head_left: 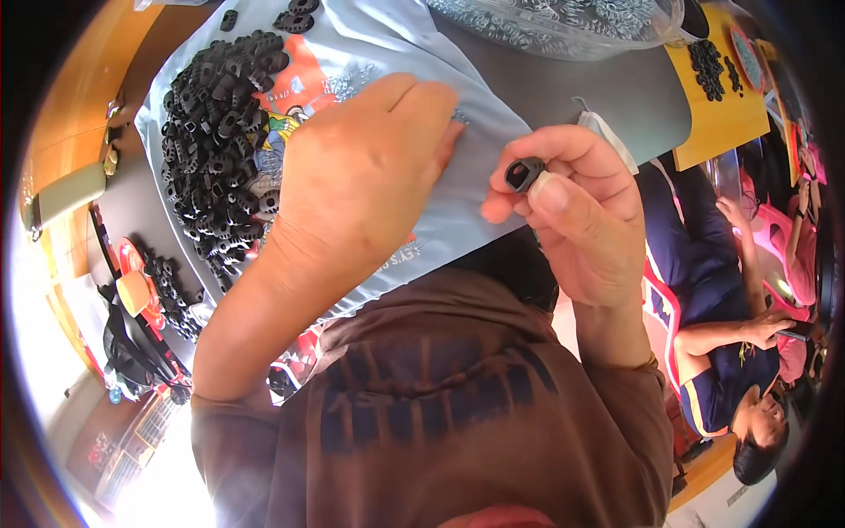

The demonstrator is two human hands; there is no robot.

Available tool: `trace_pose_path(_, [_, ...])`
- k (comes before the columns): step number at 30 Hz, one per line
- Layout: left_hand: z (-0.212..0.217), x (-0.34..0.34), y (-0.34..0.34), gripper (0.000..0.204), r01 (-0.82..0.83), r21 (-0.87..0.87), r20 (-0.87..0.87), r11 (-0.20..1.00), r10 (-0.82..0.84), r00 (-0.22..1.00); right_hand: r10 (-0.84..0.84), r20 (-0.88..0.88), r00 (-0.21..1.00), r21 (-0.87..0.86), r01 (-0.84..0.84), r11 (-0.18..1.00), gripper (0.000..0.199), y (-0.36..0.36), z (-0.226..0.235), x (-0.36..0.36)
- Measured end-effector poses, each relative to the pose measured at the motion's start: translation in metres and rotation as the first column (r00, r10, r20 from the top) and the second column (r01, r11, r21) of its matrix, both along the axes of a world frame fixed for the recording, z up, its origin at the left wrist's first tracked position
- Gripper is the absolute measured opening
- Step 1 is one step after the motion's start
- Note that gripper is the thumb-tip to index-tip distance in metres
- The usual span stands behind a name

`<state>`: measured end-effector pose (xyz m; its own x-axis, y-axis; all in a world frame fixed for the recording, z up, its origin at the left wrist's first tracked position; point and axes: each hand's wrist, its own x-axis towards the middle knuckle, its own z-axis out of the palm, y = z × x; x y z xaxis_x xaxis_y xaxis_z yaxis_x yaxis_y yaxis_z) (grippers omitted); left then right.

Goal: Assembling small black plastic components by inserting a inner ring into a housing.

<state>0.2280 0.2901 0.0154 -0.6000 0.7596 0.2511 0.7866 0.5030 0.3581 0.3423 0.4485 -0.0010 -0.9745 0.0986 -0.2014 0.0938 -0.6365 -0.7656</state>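
Observation:
Between the thumb and fingers of my right hand (590,207) is a small black plastic piece (525,174) with an opening through it, tilted toward me. My left hand (370,167) hovers over the pale blue cloth (475,97) with its fingers curled and pressed together. Its fingertips are mostly hidden, so whatever they may pinch does not show. Left of that hand lies a heap of similar black plastic pieces (216,141). Small silvery metal pieces (350,81) are scattered on the cloth just beyond my left knuckles.
A clear plastic tub (598,48) full of small metal pieces stands at the far side. More black pieces (707,70) lie on a yellow board (731,123) at the far right. Seated to my right, a person in dark clothes (717,264) holds a dark object.

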Motion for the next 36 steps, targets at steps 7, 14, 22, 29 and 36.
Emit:
trace_pose_path(7, [0.002, -0.001, -0.002, 0.015, -0.022, 0.098, 0.122, 0.995, 0.010, 0.992, -0.008, -0.008, 1.000, -0.014, 0.008, 1.000, 0.029, -0.001, -0.001, -0.001])
trace_pose_path(14, [0.045, 0.013, -0.025, 0.014, -0.207, 0.151, 0.671, 0.967, 0.053, 0.739, 0.027, -0.015, 1.000, 0.087, -0.026, 0.996, 0.029, -0.010, 0.004, 0.001])
trace_pose_path(22, [0.054, 0.022, -0.040, 0.014, -0.122, 0.175, 0.610, 0.977, -0.010, 0.792, 0.065, -0.047, 0.997, 0.044, -0.063, 0.997, 0.025, -0.023, 0.004, 0.002])
trace_pose_path(29, [0.054, 0.022, -0.050, 0.016, 0.025, 0.156, 0.461, 0.987, -0.095, 0.882, 0.093, -0.147, 0.985, 0.262, -0.052, 0.964, 0.023, -0.026, 0.012, 0.005])
trace_pose_path(36, [0.057, 0.020, -0.060, 0.021, 0.102, 0.079, 0.475, 0.992, -0.128, 0.870, 0.279, -0.210, 0.937, 0.641, -0.084, 0.763, 0.025, -0.026, 0.014, 0.005])
